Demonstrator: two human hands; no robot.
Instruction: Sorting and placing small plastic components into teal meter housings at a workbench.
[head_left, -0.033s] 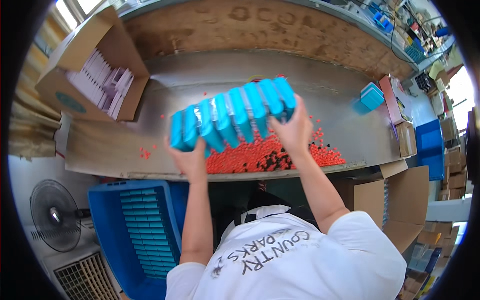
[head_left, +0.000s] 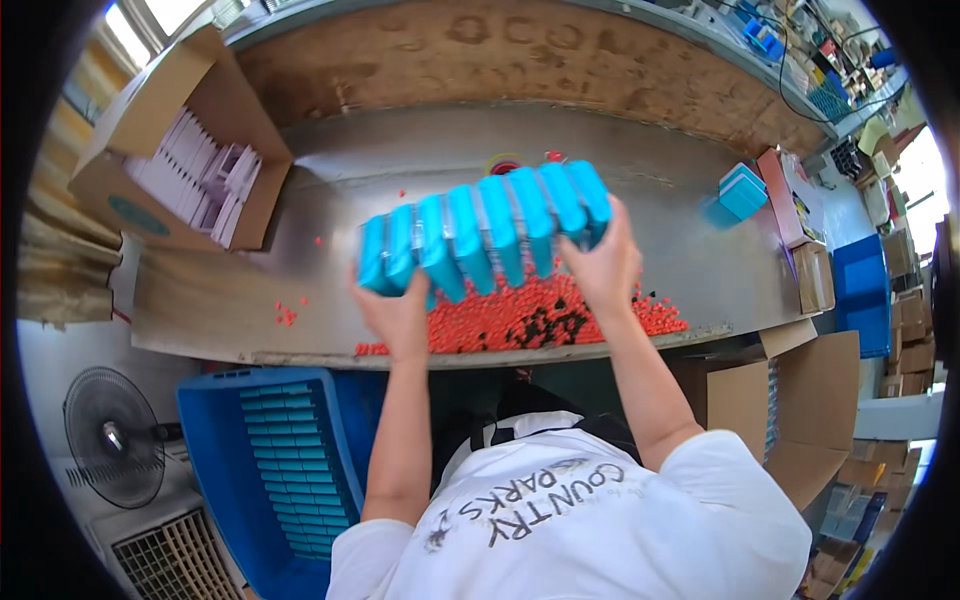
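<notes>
Between my two hands I hold a row of several bright blue plastic boxes (head_left: 467, 230), pressed side by side above the metal table. My left hand (head_left: 393, 312) grips the left end of the row, thumb on the near side. At the right end my right hand (head_left: 603, 262) clasps the last boxes, its thumb also in front. The row tilts, its right end farther from me. Beneath it lies a spread pile of small red pieces (head_left: 475, 325) with a patch of black pieces (head_left: 548, 325) among them.
A cardboard box (head_left: 205, 80) with white trays (head_left: 205, 175) stands at the left. Blue boxes fill part of a blue crate (head_left: 205, 440) below the table's front edge. Another blue box (head_left: 742, 192) sits at the right, and an open carton (head_left: 815, 400) is beside my right arm.
Both hands and the row of blue boxes have shifted slightly to the right. The grip looks the same, and more red pieces show at the pile's left end.
</notes>
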